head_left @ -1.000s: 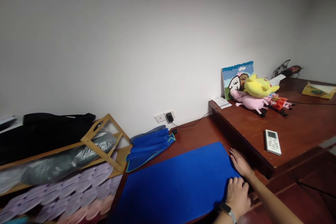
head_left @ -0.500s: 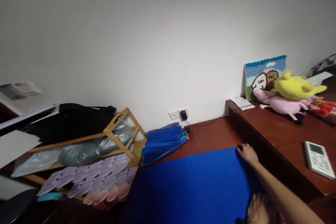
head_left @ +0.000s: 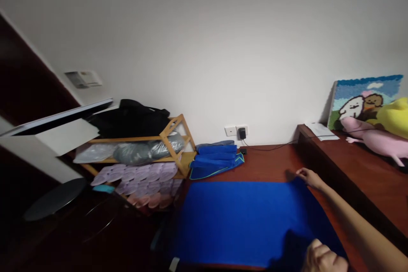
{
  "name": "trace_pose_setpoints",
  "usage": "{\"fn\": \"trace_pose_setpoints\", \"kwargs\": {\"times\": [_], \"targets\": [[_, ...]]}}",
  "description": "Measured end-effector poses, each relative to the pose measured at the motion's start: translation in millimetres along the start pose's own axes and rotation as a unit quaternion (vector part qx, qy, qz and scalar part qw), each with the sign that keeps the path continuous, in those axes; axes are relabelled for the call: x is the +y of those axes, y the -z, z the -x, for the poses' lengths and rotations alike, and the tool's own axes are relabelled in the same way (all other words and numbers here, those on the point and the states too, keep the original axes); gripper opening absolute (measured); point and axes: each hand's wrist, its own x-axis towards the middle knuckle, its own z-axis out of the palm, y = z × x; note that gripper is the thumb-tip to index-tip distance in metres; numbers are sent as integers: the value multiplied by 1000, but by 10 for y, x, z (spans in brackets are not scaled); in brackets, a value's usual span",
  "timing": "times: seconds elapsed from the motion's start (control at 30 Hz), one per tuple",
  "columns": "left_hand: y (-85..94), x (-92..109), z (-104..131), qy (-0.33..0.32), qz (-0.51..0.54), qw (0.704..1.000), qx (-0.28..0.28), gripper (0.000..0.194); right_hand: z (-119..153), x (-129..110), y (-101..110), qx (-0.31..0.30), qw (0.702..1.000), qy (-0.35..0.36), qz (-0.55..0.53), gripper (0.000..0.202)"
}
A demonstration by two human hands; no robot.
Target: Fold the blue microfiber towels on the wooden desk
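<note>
A plain blue cloth lies spread on the reddish-brown table. At its far right corner my right hand has the edge pinched between thumb and fingers, and the cloth rises slightly there. Closer to me, at the lower edge of the view, my left hand is curled with its knuckles up at the cloth's near right part. Its fingertips are hidden, but the fingers look closed on the cloth. Beyond the far left corner sits a folded blue towel with green-edged trim.
A wooden rack with wrapped bundles and lilac slippers stands at left, near a dark stool. A plugged-in adapter trails a cable to the raised ledge at right, which bears a pink plush toy and a dog picture.
The view has swung left and tilted. My left hand has gone from lying spread-fingered to curled, and the right edge of the cloth now sits slightly lifted at my right hand.
</note>
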Motion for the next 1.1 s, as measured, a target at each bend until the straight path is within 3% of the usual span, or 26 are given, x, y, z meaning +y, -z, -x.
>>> {"fn": "trace_pose_setpoints", "kwargs": {"times": [0.1,0.23,0.33,0.4,0.47,0.57,0.67,0.77,0.93,1.1], "targets": [[605,-171,109,101,-11,993,67,15,63,-508,-96,-53,996,56,-53,38],[1699,-463,372,254,49,956,140,10,176,-1280,-497,-109,979,141,-97,50],[2533,-706,626,337,107,921,164,10,232,-1880,-957,-134,967,195,-99,46],[3014,-880,814,391,148,893,167,25,256,-2275,-1308,-141,959,230,-84,40],[3409,-1065,1018,438,179,863,175,41,281,-2657,-1682,-145,951,266,-62,33],[3825,-1367,1356,488,174,828,214,55,331,-3170,-2278,-155,936,315,-28,24],[4052,-1705,1730,527,119,804,247,55,362,-3535,-2892,-170,922,349,9,20],[4142,-2041,2099,564,33,787,248,42,335,-3693,-3467,-182,915,357,50,19],[4071,-2435,2533,578,-107,789,180,27,217,-3582,-4186,-210,913,331,115,22],[3794,-2582,2700,553,-201,797,137,24,151,-3334,-4542,-218,909,315,163,27]]}}
